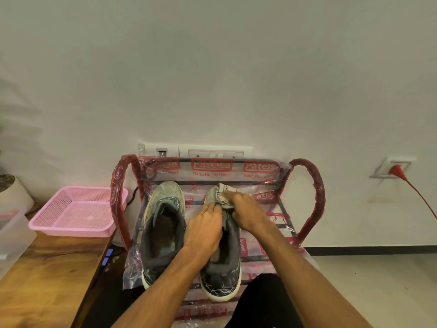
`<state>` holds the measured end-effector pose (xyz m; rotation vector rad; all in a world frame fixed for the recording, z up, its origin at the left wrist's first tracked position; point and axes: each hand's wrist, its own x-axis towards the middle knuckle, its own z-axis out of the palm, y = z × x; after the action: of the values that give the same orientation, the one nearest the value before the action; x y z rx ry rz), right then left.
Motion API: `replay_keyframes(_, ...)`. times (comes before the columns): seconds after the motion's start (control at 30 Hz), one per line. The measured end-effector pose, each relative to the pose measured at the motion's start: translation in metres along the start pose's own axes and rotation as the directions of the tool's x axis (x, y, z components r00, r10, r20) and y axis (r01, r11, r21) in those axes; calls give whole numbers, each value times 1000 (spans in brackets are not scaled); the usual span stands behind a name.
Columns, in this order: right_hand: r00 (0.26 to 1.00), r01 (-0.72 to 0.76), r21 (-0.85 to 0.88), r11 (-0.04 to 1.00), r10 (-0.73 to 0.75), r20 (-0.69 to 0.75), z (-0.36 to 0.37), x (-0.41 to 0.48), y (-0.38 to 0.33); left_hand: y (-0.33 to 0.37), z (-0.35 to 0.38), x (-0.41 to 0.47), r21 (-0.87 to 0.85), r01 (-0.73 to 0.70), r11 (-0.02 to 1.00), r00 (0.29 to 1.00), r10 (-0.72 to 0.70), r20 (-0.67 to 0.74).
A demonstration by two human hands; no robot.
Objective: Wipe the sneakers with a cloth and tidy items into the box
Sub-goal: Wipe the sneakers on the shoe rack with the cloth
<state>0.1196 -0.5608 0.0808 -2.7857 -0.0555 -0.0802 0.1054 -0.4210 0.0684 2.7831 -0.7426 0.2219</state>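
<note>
Two grey-green sneakers stand side by side, toes toward the wall, on a plastic-wrapped metal rack. The left sneaker is untouched. My left hand lies flat on the tongue of the right sneaker, fingers straight. My right hand grips a crumpled pale cloth against that sneaker's toe. The toe is largely hidden by the cloth and both hands.
A pink mesh basket sits on a wooden bench to the left, beside a translucent plastic box. Red-wrapped rack handles rise on both sides. A red plug and cord hang on the right wall.
</note>
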Motion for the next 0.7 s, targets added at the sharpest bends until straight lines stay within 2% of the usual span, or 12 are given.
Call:
replay_keyframes(0.13,998,-56,-2,998,56,-4,9,-11,14,3,-3,-2,-65,32,997,999,-32,1)
replay_keyframes(0.23,999,-21,-73,997,18,-49,3,-7,14,12,-3,-2,-103,36,994,999,-33,33)
replay_keyframes(0.33,1000,-6,-92,996,3,-26,1,0,3,12,-4,-5,-88,73,993,996,-68,53)
replay_keyframes(0.5,997,-73,8,997,73,18,1,-7,-1,13,-6,-8,-17,104,994,993,-103,57)
replay_keyframes(0.63,969,-202,140,969,178,169,-34,-3,21,16,-7,-10,-26,79,997,995,-78,55)
replay_keyframes(0.7,962,-253,190,948,227,151,-45,-1,33,16,-9,-10,-36,72,997,997,-71,35)
